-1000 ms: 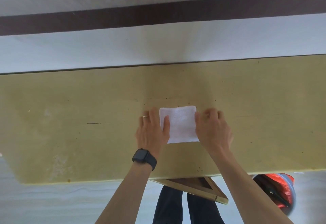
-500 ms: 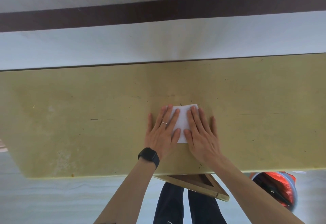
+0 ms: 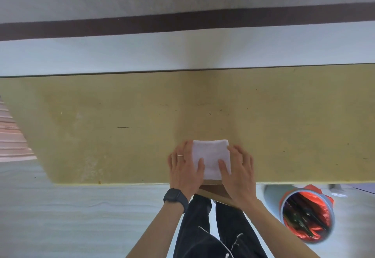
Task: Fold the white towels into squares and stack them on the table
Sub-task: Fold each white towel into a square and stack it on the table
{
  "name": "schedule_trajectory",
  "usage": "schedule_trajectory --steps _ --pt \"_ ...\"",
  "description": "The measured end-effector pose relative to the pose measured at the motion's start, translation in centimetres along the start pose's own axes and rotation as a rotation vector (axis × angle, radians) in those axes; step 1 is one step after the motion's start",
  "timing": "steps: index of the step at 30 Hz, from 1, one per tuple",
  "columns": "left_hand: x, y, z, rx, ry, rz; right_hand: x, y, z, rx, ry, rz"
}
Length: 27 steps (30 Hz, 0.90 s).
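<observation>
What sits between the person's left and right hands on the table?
In the head view, the folded white towel lies between the left hand and right hand on the table, both thumbs resting on its top.

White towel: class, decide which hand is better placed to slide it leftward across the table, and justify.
Probably the right hand: it sits against the right edge of the white towel, thumb on top, so it could push left. The left hand lies in that path.
</observation>
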<state>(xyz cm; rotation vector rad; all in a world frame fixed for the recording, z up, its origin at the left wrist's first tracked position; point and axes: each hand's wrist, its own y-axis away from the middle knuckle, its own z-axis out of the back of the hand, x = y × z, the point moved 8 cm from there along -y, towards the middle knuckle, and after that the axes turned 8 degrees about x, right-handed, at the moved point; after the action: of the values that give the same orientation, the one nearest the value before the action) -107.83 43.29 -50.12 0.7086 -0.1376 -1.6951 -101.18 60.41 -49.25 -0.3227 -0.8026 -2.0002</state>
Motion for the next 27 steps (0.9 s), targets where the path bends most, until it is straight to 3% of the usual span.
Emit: schedule_trajectory --steps 4,9,15,22,27 --pt "0.7 -0.1 0.4 0.143 0.078 0.445 -1.2 -1.1 0.2 0.073 -0.226 -0.367" --pt "0.5 -0.5 -0.2 0.219 0.197 0.615 -0.6 -2.0 -0.7 0.137 -0.292 -0.496" --pt "0.5 -0.5 -0.3 0.233 0.305 0.566 -0.7 -1.7 -1.2 0.241 -0.446 -0.542" --pt "1.6 0.7 0.6 0.248 0.855 0.525 0.2 -1.0 -0.5 0.317 -0.665 -0.474" --pt "0.7 1.8 5.3 0.256 0.955 0.292 3.6 -0.1 3.2 0.371 -0.779 -0.293"
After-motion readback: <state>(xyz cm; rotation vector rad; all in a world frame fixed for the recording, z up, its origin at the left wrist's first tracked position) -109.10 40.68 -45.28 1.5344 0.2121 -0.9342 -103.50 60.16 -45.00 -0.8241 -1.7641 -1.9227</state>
